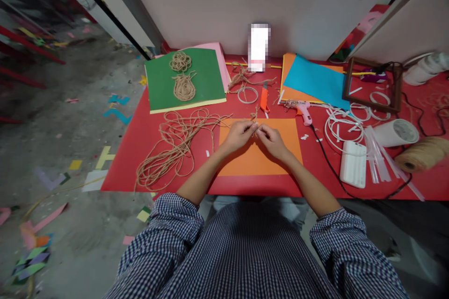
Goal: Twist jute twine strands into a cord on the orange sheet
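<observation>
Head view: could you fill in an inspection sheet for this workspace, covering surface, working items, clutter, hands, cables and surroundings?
Surface: red table, orange sheet under the hands.
Working items: twine at the fingertips; loose pile to the left.
Clutter: cutter, glue gun, glue sticks, twine roll.
Hands: left hand and right hand meet, pinching the twine.
Cables: black cable runs from the glue gun towards the table's front edge.
Surroundings: paper scraps on the floor.
</observation>
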`<state>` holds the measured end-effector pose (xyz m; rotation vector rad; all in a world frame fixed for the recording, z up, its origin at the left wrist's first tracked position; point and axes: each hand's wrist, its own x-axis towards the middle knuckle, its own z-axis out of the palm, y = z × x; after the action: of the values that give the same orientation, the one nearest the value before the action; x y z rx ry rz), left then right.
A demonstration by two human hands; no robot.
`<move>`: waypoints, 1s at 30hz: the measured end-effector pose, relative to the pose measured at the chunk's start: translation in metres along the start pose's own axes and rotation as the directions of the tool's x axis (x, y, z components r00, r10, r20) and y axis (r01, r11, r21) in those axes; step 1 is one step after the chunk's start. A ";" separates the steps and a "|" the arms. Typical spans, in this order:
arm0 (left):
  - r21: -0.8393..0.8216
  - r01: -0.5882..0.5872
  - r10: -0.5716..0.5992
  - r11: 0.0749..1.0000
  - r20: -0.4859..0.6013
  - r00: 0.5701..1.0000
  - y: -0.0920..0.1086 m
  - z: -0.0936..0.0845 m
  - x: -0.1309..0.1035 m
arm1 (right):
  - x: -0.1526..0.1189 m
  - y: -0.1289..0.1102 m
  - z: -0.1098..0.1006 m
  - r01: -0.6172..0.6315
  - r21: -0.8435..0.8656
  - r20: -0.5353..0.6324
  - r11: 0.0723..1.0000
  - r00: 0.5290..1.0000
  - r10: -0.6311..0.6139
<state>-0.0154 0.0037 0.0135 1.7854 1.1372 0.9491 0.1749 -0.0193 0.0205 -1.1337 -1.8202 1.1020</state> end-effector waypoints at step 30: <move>-0.576 0.358 -0.268 0.735 0.238 0.933 0.010 0.000 -0.002 | 0.000 0.005 -0.001 0.036 -0.119 -0.082 0.992 0.996 -0.046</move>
<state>-0.0127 -0.0011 0.0219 1.0651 0.8656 0.8416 0.1770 -0.0184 0.0165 -1.1870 -1.8533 0.9202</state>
